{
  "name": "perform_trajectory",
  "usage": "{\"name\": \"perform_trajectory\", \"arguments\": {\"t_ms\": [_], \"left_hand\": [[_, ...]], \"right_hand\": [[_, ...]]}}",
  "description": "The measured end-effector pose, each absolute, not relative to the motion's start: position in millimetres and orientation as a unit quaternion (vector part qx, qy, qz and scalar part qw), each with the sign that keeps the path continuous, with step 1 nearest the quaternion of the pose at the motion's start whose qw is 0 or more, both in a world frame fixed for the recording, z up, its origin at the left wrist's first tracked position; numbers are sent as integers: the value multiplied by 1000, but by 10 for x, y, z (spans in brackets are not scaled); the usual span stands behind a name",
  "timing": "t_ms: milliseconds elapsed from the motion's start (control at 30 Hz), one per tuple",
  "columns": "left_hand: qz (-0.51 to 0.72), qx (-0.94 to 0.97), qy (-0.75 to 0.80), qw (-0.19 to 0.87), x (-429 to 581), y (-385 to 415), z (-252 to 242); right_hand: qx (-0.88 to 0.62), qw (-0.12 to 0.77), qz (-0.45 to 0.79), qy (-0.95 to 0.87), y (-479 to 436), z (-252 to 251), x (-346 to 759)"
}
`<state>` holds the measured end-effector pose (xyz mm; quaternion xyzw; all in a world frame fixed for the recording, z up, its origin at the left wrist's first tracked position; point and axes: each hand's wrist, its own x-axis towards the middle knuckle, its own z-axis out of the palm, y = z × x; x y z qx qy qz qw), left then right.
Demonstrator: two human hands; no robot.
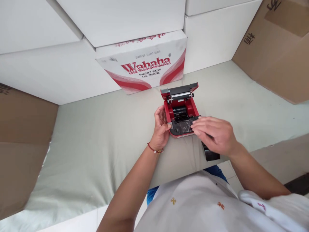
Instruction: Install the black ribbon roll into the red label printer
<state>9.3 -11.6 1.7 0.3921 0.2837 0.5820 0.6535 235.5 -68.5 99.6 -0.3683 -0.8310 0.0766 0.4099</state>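
A small red printer [166,108] stands on the cloth-covered table with its lid [180,90] raised, showing a roller on the lid's underside. Inside sits a glossy black roll [180,113], and a shiny dark film [183,125] lies across the front ledge. My left hand [162,129] is closed around the printer's left side, thumb on the front corner. At the front right corner, my right hand [213,132] has its fingers together, fingertips pinching the film's edge. Partly hidden under that hand is a shiny black piece [211,154] near the table edge.
Behind the printer, a Wahaha water carton [149,69] stands among stacked white boxes [212,42]. Brown cardboard boxes flank the table, one at left [24,145] and one at right [277,54]. A pale green cloth [91,145] covers the tabletop, and its front edge runs close to my body.
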Motion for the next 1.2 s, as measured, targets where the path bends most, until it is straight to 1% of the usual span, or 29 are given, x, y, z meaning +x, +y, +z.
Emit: {"name": "perform_trajectory", "arguments": {"t_ms": [67, 133, 200, 267, 333, 400, 467, 567, 633, 667, 733, 867, 933, 967, 1033, 1133, 1200], "left_hand": [[591, 396, 282, 643, 115, -118, 14], [598, 393, 282, 639, 129, -115, 15], [597, 387, 282, 643, 135, -109, 18], [597, 380, 283, 647, 137, -104, 22], [597, 377, 288, 647, 137, -101, 25], [598, 376, 295, 643, 138, -98, 28], [596, 378, 298, 643, 141, -95, 31], [593, 378, 295, 647, 145, -90, 38], [593, 376, 291, 650, 148, -89, 42], [593, 376, 290, 651, 150, -90, 44], [592, 377, 288, 651, 151, -92, 46], [590, 377, 293, 651, 146, -94, 52], [588, 375, 294, 653, 141, -91, 55], [589, 374, 293, 654, 139, -89, 56], [592, 372, 292, 653, 136, -82, 55], [594, 366, 290, 655, 134, -72, 47], [595, 367, 288, 654, 130, -67, 38]], "right_hand": [[-413, 354, 136, -828, -507, 1206, 2340], [-464, 266, 172, -827, -282, 1399, 2279], [-504, 145, 162, -836, -42, 1530, 2165], [-530, 11, 123, -839, 172, 1580, 2013], [-543, -91, 86, -830, 328, 1562, 1856], [-546, -148, 66, -822, 419, 1507, 1729], [-549, -174, 60, -815, 457, 1452, 1653], [-564, -178, 63, -804, 431, 1420, 1650], [-574, -150, 66, -803, 352, 1449, 1721], [-574, -122, 70, -807, 291, 1480, 1778], [-557, -34, 97, -824, 130, 1566, 1936], [-527, 162, 224, -804, -231, 1740, 2424], [-561, 224, 262, -753, -357, 1745, 2745], [-582, 239, 271, -729, -396, 1712, 2916], [-621, 223, 287, -695, -431, 1570, 3259], [-630, 142, 313, -696, -415, 1229, 3672], [-635, 120, 302, -701, -405, 1003, 3808]]}}
